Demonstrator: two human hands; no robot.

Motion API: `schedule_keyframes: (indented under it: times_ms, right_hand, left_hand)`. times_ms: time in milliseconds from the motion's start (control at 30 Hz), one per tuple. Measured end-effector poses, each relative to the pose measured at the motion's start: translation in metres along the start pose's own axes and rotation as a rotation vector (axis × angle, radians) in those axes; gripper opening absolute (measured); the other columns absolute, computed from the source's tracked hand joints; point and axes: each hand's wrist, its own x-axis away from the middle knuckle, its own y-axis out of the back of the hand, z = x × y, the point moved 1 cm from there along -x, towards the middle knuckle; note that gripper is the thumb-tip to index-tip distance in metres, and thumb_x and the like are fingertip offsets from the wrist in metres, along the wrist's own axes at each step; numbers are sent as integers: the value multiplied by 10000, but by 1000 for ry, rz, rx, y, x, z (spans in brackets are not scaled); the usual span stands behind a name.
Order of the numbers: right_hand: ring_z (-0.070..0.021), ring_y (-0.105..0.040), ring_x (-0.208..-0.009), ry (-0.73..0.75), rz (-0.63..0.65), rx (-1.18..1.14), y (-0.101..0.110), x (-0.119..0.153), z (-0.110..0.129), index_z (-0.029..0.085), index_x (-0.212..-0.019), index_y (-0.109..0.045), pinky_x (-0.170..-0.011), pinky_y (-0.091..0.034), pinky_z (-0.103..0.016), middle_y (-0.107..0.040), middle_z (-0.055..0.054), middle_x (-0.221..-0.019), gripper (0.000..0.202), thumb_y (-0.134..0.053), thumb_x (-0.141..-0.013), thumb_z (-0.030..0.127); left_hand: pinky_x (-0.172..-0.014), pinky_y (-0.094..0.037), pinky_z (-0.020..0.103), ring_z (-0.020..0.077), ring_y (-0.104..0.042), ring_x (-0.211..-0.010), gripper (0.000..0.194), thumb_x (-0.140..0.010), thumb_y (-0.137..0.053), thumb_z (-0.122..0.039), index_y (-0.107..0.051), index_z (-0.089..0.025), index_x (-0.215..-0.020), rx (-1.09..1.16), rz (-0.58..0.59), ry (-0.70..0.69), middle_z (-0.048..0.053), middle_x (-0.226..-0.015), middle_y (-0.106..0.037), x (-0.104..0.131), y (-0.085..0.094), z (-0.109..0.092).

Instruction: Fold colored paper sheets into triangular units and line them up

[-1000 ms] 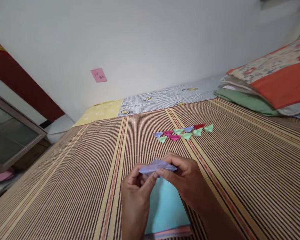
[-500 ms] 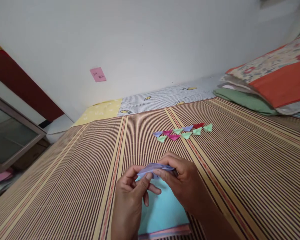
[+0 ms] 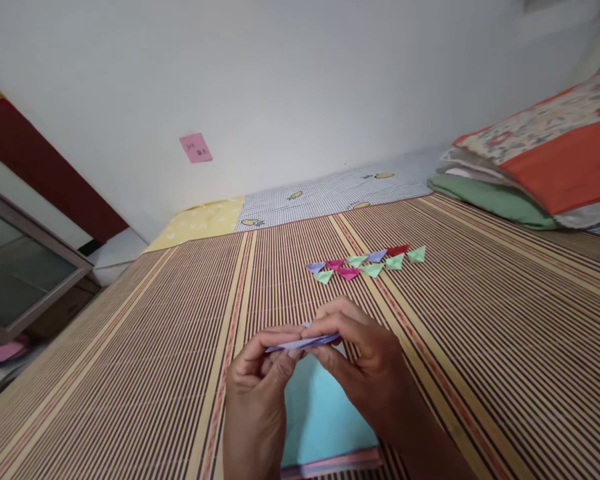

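Overall, one pale wall [image 3: 300, 87] at the back, then one striped mat [image 3: 155, 347] spread in front, bordered along the far edge by one checked cloth [image 3: 310, 193] and one yellow cloth [image 3: 195, 223]. At far right, one bedding pile [image 3: 570, 167], topped with floral and orange fabric; at left, one glass-panelled door [image 3: 15, 273], just past the mat's left edge. Nearer, low in the middle, one paper stack [image 3: 325, 420], turquoise on top, with pink and bluish layers showing at the near edge. On the wall, one pink note [image 3: 196, 147] with dark writing. Then left hand [image 3: 257, 393] and right hand [image 3: 365, 357], both pinching one lilac folded paper [image 3: 300, 344] between thumbs and fingers, nearly level above the stack's far end. Beyond, ten small folded papers [image 3: 373, 270] in two rows of five: five green, two lilac, two magenta, one red, set close together. Open room across wide striped weave on either side of both hands, plus a narrower band before the lower row.
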Motion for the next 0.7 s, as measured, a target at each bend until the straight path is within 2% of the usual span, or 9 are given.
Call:
schedule_keyframes:
  times_ms: [167,333,433,533,700]
  right_hand:
    - [-169,-653,-1002,-146,-81,-204,-6,0,-1,241,-852,-730,-856,-519,-290,-638,-13,-1020,90,-726,-887,158]
    - [-223,-615,-1136,-244,-101,-206,-9,1,-3,224,-756,-723,-922,-495,-332,-661,-46,-1059,109,-753,-860,209]
    - [-205,-659,-996,-272,-68,-245,-9,1,-2,215,-774,-724,-869,-505,-332,-682,-39,-999,116,-717,-889,228]
    - [-173,-658,-846,-260,-83,-243,-11,2,-1,206,-763,-698,-785,-504,-305,-679,-14,-881,149,-685,-911,220]
    - [-155,-641,-818,-169,-159,-147,-15,5,3,210,-740,-641,-734,-491,-274,-656,8,-829,182,-684,-916,191]
  left_hand:
    - [-854,-580,225,164,-717,-974,106,-771,-858,-174,-810,-251,-825,-25,-36,-95,5,-1006,-762,-1,1,1]
    - [-788,-576,220,165,-696,-943,106,-768,-851,-169,-786,-247,-743,-169,-124,-169,8,-993,-734,5,-2,-4]
    - [-759,-566,223,178,-685,-935,129,-768,-836,-156,-782,-257,-707,-293,-174,-265,13,-946,-732,9,-7,-10]
    - [-785,-570,267,201,-689,-934,147,-774,-821,-153,-781,-273,-700,-358,-170,-333,19,-926,-739,11,-12,-14]
    - [-974,-532,358,262,-653,-1172,128,-835,-785,-265,-783,-246,-709,-442,-272,-344,68,-1265,-708,12,-13,-13]
